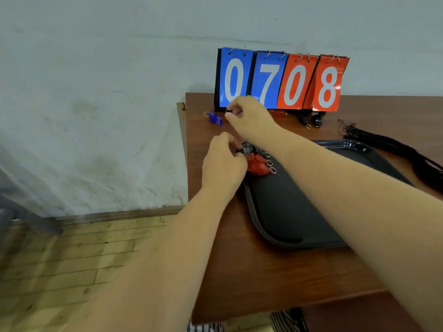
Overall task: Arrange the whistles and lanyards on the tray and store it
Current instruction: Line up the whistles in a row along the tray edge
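A black tray (299,212) lies on the brown table (251,271). At its far left corner sit several red whistles (259,165) with metal rings. My left hand (223,161) is at that corner, pinching a dark grey whistle (247,149). My right hand (249,116) reaches past it toward the scoreboard, fingers closed on a small dark whistle (229,112) with a ring. A blue whistle (214,118) lies on the table to its left. Two black whistles (311,119) lie under the scoreboard's right end. A bundle of black lanyards (395,149) lies right of the tray.
A flip scoreboard (282,80) reading 07 08 stands at the table's back edge against the white wall. The table's left edge (187,152) drops to a wooden floor (72,259).
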Tool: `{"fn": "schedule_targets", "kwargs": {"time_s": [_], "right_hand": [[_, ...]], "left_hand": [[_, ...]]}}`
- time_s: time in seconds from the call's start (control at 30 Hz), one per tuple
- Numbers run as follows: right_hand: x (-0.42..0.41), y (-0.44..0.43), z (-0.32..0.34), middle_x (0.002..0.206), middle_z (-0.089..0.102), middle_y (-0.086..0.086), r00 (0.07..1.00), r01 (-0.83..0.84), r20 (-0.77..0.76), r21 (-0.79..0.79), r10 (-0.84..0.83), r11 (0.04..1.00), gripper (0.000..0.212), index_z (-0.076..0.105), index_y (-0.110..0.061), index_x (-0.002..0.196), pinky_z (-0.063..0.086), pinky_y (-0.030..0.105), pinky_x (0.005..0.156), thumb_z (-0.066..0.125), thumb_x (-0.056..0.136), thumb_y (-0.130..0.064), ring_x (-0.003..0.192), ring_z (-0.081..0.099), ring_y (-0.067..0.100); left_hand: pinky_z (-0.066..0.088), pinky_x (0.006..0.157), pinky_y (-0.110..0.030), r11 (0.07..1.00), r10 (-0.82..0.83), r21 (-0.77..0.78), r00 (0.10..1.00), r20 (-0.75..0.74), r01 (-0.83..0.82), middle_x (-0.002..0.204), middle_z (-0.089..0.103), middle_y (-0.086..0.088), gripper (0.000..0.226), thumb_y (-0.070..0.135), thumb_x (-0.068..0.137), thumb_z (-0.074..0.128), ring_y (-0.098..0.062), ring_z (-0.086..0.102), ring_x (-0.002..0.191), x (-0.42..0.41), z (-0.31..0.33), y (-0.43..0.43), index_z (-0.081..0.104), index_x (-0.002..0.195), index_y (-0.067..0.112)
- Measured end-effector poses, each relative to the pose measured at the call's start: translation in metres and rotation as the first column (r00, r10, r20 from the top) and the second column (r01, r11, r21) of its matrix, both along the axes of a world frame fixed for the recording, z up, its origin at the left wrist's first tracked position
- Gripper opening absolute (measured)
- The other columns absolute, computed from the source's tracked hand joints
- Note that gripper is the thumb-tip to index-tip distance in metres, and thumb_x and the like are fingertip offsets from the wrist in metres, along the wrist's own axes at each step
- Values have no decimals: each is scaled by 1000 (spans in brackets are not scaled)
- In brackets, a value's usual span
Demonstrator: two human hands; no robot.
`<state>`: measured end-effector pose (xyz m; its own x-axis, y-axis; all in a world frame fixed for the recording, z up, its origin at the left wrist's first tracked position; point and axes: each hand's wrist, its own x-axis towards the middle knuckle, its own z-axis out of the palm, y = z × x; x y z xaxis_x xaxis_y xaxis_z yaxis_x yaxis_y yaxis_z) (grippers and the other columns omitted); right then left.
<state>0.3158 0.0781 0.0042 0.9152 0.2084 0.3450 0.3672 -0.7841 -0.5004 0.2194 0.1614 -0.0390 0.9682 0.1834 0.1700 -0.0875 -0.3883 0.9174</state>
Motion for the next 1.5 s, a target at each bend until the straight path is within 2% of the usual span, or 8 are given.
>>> {"fn": "schedule_targets", "kwargs": {"time_s": [0.23, 0.43, 0.63, 0.8, 1.03, 1.2, 1.33, 1.5], "right_hand": [[61, 39, -6, 136, 50, 6, 987, -152, -115, -445, 111, 883, 28, 64, -19, 112, 49, 41, 96, 48, 95, -4, 119, 51, 28], [62, 45, -12, 158, 29, 2, 970, -228, -221, -686, 101, 690, 50, 46, -21, 145, 39, 46, 110, 47, 97, -5, 141, 34, 29], [47, 25, -9, 126, 59, 8, 982, -172, -157, -521, 105, 836, 23, 72, -5, 111, 52, 34, 96, 62, 91, -10, 112, 60, 26], [33, 7, -6, 129, 58, 2, 988, -130, -130, -366, 88, 922, 31, 69, -11, 118, 41, 18, 86, 68, 88, -13, 117, 57, 16], [10, -24, 0, 132, 52, 6, 994, -63, -108, -265, 36, 962, 48, 60, -12, 127, 46, 24, 91, 77, 83, -19, 118, 54, 20], [-15, -59, -7, 125, 62, 1, 998, -7, -67, -99, 1, 995, 35, 64, -18, 123, 46, 22, 92, 70, 89, -19, 112, 55, 10], [-48, -82, -10, 119, 63, -6, 997, 35, -73, 137, -25, 990, 41, 62, -19, 130, 42, 9, 82, 69, 91, -25, 104, 54, 4], [-75, -93, -17, 104, 69, -2, 967, 190, -247, 521, -66, 832, 24, 64, -18, 118, 48, 26, 84, 51, 101, -30, 89, 60, 5]], "left_hand": [[55, 75, -49, 1000, 26, 10, 1000, -13, -26, 90, 54, 7, 21, 9, 81, 55, -19, 59, 79, 3, -2, -1, 51, 81, 30], [56, 72, -47, 1000, 23, 16, 1000, -10, -23, 92, 56, 5, 19, 7, 83, 55, -17, 60, 79, 3, 0, 0, 52, 84, 26], [55, 74, -46, 1000, 21, 15, 1000, 23, -21, 91, 54, 9, 22, 7, 81, 53, -14, 59, 81, 1, -1, 0, 51, 81, 29], [55, 75, -41, 1000, 19, 14, 999, 28, -20, 93, 52, 10, 23, 5, 83, 54, -11, 58, 81, 0, 0, 0, 53, 84, 28], [53, 75, -34, 999, 31, 37, 999, 17, -32, 98, 54, 9, 22, 4, 85, 54, -9, 56, 84, 0, 0, -2, 55, 88, 25], [49, 72, -26, 997, 44, 60, 999, 17, -45, 100, 53, 10, 20, 5, 87, 56, -5, 54, 86, 0, 1, -2, 56, 91, 25], [49, 73, -25, 995, 57, 78, 998, -4, -57, 102, 54, 9, 20, 5, 88, 55, -3, 53, 85, 0, 2, -3, 57, 92, 24], [46, 67, -23, 995, 62, 80, 998, -15, -61, 105, 56, 5, 19, 4, 88, 54, -6, 55, 84, -2, 4, -4, 57, 93, 22]]}}
